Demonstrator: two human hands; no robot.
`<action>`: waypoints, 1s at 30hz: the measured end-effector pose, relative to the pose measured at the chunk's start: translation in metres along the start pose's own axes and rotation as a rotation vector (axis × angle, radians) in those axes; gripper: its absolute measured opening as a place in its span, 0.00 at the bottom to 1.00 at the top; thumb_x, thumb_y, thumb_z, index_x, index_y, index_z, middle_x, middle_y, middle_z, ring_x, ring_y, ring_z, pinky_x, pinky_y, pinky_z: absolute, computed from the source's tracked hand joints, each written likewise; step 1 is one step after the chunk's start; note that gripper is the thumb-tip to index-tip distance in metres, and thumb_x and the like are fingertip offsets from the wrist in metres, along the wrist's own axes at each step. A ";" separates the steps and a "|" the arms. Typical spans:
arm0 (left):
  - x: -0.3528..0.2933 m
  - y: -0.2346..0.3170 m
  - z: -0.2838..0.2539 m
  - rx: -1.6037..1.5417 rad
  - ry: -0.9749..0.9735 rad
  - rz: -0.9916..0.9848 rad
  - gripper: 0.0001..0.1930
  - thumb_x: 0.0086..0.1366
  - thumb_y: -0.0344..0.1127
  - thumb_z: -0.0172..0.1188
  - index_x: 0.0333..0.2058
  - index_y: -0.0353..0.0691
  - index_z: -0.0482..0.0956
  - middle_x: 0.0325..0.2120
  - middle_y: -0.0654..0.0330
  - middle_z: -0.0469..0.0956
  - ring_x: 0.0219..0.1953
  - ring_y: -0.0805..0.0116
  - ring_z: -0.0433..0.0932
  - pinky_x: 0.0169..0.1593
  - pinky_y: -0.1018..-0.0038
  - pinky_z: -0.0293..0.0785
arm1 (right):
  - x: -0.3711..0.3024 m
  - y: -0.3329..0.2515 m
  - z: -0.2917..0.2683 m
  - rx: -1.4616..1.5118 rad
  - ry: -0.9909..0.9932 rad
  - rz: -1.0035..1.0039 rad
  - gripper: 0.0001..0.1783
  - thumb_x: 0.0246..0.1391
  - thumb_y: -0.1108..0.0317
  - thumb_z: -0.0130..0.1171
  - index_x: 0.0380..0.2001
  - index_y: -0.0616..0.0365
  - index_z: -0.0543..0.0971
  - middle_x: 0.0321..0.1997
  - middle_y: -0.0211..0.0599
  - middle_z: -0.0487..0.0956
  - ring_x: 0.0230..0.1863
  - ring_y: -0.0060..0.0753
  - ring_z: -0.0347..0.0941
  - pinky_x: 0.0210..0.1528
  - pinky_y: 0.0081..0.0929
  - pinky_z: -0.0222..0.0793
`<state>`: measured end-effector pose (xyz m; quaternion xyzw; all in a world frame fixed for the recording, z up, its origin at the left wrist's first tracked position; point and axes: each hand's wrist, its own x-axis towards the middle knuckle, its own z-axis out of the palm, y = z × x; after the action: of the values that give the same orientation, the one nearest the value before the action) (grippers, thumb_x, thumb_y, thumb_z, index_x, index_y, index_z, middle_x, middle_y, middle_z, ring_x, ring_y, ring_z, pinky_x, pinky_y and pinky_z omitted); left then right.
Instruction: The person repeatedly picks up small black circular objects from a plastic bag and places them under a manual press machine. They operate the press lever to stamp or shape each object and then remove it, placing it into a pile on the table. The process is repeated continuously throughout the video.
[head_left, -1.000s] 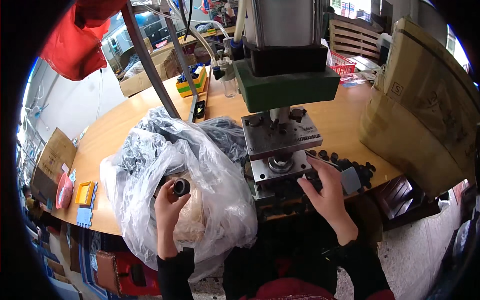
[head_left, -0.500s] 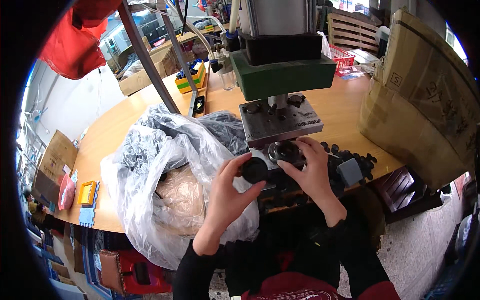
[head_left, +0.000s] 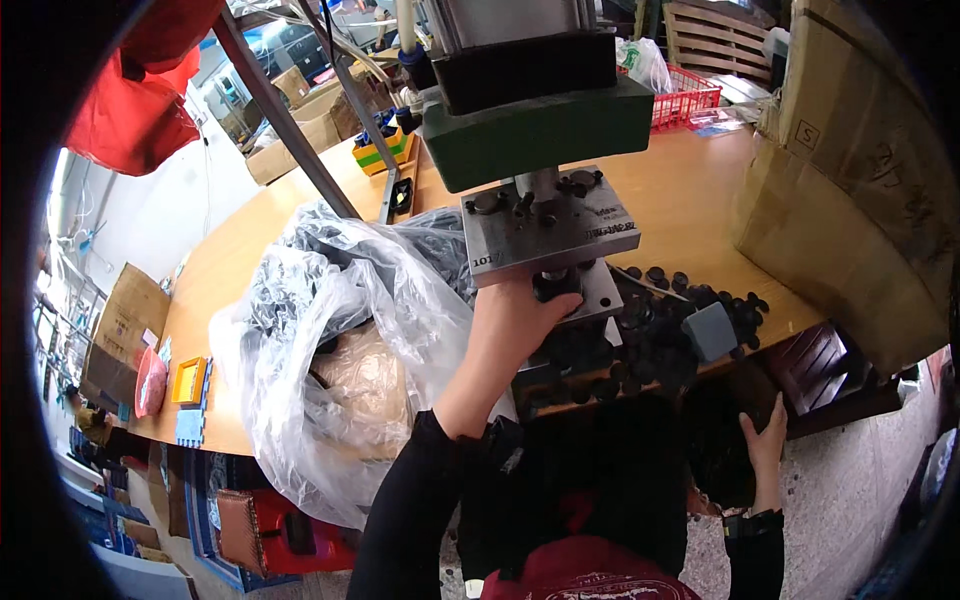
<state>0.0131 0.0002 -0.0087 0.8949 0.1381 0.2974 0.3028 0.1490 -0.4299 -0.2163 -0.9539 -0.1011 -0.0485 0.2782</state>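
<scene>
Under the steel die plate [head_left: 550,232] of a press, my left hand [head_left: 512,320] reaches in to the lower die. Its thumb lies along the front of a black round cap [head_left: 562,284] seated there, and its fingers are partly hidden by the plate. Lower down on the right, my right hand [head_left: 768,440] is beside a dark bin [head_left: 722,440] below the table edge. Its thumb and fingers are spread, with nothing seen in them. Right of the die, many black round parts [head_left: 640,345] lie in a heap around a grey block [head_left: 710,334].
The green press head [head_left: 540,135] hangs over the die. A clear plastic bag [head_left: 300,320] of dark parts fills the table's left side. A large cardboard box [head_left: 850,190] stands on the right. A yellow tray [head_left: 190,381] and pink basin [head_left: 150,382] sit far left.
My left hand has carried its black cap up and right to the die beneath the plate. My right hand has left the die and dropped down to the right, beside the bin.
</scene>
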 end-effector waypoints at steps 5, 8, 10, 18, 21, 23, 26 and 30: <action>-0.004 0.004 0.002 0.030 -0.019 -0.093 0.26 0.51 0.42 0.71 0.45 0.33 0.77 0.39 0.46 0.80 0.45 0.54 0.79 0.46 0.66 0.74 | 0.017 -0.087 -0.016 0.152 0.074 -0.238 0.37 0.61 0.51 0.55 0.67 0.55 0.58 0.68 0.51 0.59 0.69 0.54 0.53 0.67 0.48 0.51; -0.016 0.001 0.009 0.125 0.146 -0.066 0.24 0.52 0.41 0.72 0.44 0.34 0.77 0.37 0.48 0.79 0.44 0.53 0.79 0.44 0.65 0.74 | 0.037 -0.149 -0.014 0.099 -0.027 -0.431 0.32 0.63 0.53 0.52 0.65 0.55 0.62 0.68 0.47 0.60 0.69 0.50 0.54 0.68 0.47 0.50; -0.029 0.002 0.007 0.000 0.236 -0.026 0.22 0.52 0.40 0.72 0.42 0.34 0.78 0.35 0.49 0.79 0.42 0.53 0.79 0.43 0.65 0.74 | 0.050 -0.173 -0.008 0.014 -0.063 -0.506 0.30 0.65 0.51 0.49 0.64 0.55 0.64 0.68 0.45 0.62 0.69 0.47 0.54 0.69 0.46 0.48; -0.094 -0.074 -0.089 0.157 0.240 -0.343 0.10 0.60 0.34 0.64 0.34 0.32 0.80 0.24 0.56 0.80 0.27 0.70 0.79 0.34 0.74 0.74 | 0.069 -0.182 0.016 -0.328 -0.185 -0.422 0.28 0.67 0.47 0.40 0.61 0.52 0.70 0.65 0.38 0.68 0.68 0.38 0.59 0.71 0.42 0.43; -0.118 -0.186 -0.144 0.526 0.164 -0.479 0.13 0.60 0.39 0.59 0.36 0.34 0.82 0.33 0.46 0.81 0.38 0.47 0.80 0.44 0.58 0.73 | 0.070 -0.191 0.006 -0.192 -0.269 -0.430 0.26 0.68 0.50 0.40 0.62 0.51 0.68 0.66 0.40 0.67 0.68 0.40 0.58 0.71 0.43 0.41; -0.104 -0.223 -0.147 0.676 0.155 -0.509 0.17 0.61 0.39 0.57 0.44 0.33 0.78 0.42 0.42 0.79 0.46 0.44 0.77 0.50 0.58 0.71 | 0.068 -0.189 -0.004 -0.055 -0.257 -0.422 0.26 0.68 0.52 0.42 0.63 0.50 0.67 0.66 0.41 0.66 0.69 0.40 0.58 0.71 0.44 0.41; -0.082 -0.253 -0.129 0.636 0.247 -0.393 0.23 0.60 0.41 0.57 0.49 0.30 0.75 0.47 0.39 0.75 0.49 0.37 0.73 0.53 0.55 0.68 | 0.050 -0.176 -0.004 0.055 -0.136 -0.460 0.24 0.67 0.57 0.46 0.62 0.53 0.68 0.65 0.43 0.67 0.67 0.48 0.57 0.70 0.46 0.42; -0.082 -0.310 -0.112 0.511 0.386 -0.433 0.21 0.60 0.39 0.54 0.49 0.32 0.75 0.49 0.40 0.75 0.49 0.39 0.73 0.52 0.56 0.69 | 0.030 -0.183 -0.011 0.105 -0.091 -0.474 0.23 0.66 0.58 0.47 0.59 0.57 0.71 0.63 0.42 0.70 0.65 0.48 0.60 0.69 0.44 0.45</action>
<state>-0.1412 0.2582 -0.1669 0.8191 0.4479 0.3457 0.0942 0.1379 -0.2797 -0.1074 -0.8889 -0.3369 -0.0643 0.3036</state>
